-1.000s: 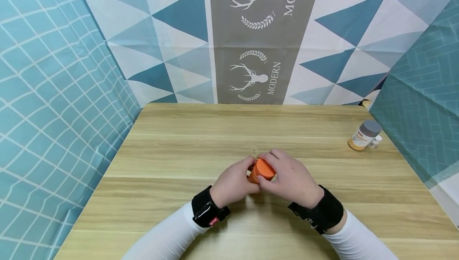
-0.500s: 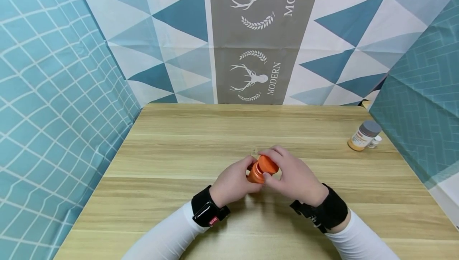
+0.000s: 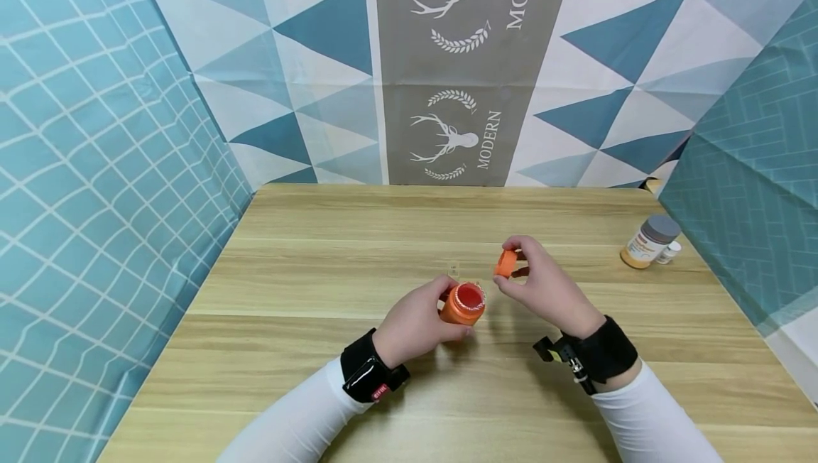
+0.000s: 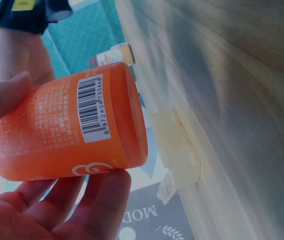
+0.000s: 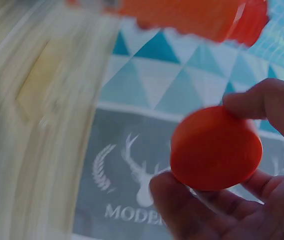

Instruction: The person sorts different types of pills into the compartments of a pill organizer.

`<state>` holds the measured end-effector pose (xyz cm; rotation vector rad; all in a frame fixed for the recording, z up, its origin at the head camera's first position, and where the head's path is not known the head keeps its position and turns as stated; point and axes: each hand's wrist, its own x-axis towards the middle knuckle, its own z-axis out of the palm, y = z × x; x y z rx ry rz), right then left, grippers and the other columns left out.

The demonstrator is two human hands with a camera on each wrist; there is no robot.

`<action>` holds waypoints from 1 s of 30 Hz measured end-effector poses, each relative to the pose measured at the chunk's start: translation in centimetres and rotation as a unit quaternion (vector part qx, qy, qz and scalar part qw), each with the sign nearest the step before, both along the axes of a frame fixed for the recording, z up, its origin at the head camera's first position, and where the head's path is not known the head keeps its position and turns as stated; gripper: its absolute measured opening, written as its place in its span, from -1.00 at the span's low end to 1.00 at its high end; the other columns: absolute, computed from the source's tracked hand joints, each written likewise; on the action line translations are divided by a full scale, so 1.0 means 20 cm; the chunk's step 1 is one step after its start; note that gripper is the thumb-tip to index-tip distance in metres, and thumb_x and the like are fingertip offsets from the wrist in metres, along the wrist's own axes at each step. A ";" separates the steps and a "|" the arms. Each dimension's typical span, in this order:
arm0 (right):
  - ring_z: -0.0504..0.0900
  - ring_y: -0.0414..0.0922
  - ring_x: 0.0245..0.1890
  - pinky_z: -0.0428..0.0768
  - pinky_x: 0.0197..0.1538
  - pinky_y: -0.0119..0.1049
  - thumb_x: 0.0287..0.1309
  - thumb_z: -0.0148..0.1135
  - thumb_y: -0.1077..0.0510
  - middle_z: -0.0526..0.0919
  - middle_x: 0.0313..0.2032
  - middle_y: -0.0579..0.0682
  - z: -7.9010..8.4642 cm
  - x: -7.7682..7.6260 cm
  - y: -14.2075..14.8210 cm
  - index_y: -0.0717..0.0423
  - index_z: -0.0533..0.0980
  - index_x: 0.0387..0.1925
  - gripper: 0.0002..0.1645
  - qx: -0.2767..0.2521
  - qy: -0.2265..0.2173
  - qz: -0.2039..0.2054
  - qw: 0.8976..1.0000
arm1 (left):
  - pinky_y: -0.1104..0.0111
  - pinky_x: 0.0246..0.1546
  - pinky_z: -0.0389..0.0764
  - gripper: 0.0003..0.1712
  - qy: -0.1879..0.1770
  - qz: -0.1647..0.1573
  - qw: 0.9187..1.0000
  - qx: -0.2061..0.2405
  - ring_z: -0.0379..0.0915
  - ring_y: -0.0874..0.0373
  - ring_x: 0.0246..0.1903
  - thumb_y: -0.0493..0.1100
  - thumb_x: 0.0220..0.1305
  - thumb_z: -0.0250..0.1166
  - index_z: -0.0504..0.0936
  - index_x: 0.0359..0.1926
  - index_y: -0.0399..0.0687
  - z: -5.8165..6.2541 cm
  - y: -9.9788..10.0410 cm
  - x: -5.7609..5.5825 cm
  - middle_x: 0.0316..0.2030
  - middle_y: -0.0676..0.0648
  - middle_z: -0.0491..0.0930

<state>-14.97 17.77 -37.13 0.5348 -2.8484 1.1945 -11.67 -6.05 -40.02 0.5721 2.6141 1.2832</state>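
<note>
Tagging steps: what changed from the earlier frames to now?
The right hand, still pinching the orange cap, lifted it off the orange bottle, right and up in the head view. Unchanged: left hand gripping that bottle; gray-capped bottle at far right.

Through the head camera I look forward and down from six o'clock over the desk [image 3: 307, 257], patterned backdrop [image 3: 441, 69] at twelve. My left-wrist view sits close to the orange bottle [image 4: 67, 127], desk at three; my right-wrist view, close to the cap [image 5: 216, 148], shares that bottle at twelve.
</note>
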 end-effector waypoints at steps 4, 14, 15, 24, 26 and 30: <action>0.49 0.02 -0.17 0.52 -0.19 -0.17 0.15 0.42 0.05 0.50 -0.12 0.08 -0.05 -0.05 0.03 0.21 0.34 0.12 -0.38 0.040 -0.002 -0.023 0.999 | 0.34 -0.17 0.54 -0.40 -0.001 0.001 1.000 0.002 0.54 0.29 -0.22 0.01 0.00 0.57 0.49 0.04 0.20 0.00 0.00 0.00 -0.16 0.25 0.59; 0.38 -0.09 -0.44 0.38 -0.41 -0.25 0.05 0.47 0.09 0.44 -0.42 0.00 -0.17 -0.13 0.06 0.07 0.40 -0.47 -0.65 0.095 -0.024 -0.002 0.995 | 0.33 -0.14 0.55 -0.39 0.001 0.003 1.000 0.007 0.55 0.27 -0.18 -0.04 0.01 0.57 0.49 0.07 0.18 0.00 0.00 -0.01 -0.13 0.24 0.59; 0.38 -0.09 -0.45 0.38 -0.43 -0.26 0.04 0.47 0.09 0.43 -0.43 0.00 -0.17 -0.13 0.06 0.06 0.39 -0.49 -0.64 0.099 -0.028 0.000 0.995 | 0.32 -0.13 0.55 -0.39 0.000 0.004 1.000 0.009 0.55 0.26 -0.17 -0.05 0.01 0.57 0.49 0.07 0.18 0.00 -0.01 -0.01 -0.12 0.24 0.59; 0.37 -0.12 -0.50 0.35 -0.44 -0.27 0.12 0.39 0.18 0.42 -0.48 -0.03 -0.22 -0.15 0.08 0.10 0.40 -0.48 -0.72 0.125 -0.069 0.026 0.989 | 0.31 -0.12 0.57 -0.38 -0.007 0.005 1.000 0.017 0.58 0.23 -0.15 -0.04 0.00 0.58 0.49 0.08 0.21 0.00 -0.01 0.00 -0.10 0.25 0.59; 0.41 -0.09 -0.47 0.40 -0.40 -0.24 0.13 0.38 0.20 0.48 -0.44 0.00 -0.23 -0.15 0.08 0.15 0.45 -0.38 -0.78 0.128 -0.084 0.030 0.988 | 0.31 -0.11 0.57 -0.38 -0.005 0.005 1.000 0.019 0.58 0.23 -0.15 -0.04 0.00 0.58 0.49 0.08 0.21 0.00 -0.01 0.00 -0.10 0.25 0.59; 0.53 0.03 -0.14 0.54 -0.08 -0.05 0.11 0.33 0.24 0.58 -0.10 0.16 -0.25 -0.16 0.08 0.26 0.51 0.03 -0.57 0.156 -0.085 0.036 0.983 | 0.31 -0.11 0.57 -0.38 -0.003 0.003 1.000 0.016 0.58 0.22 -0.14 -0.03 0.01 0.58 0.49 0.08 0.21 0.00 -0.01 0.00 -0.10 0.25 0.59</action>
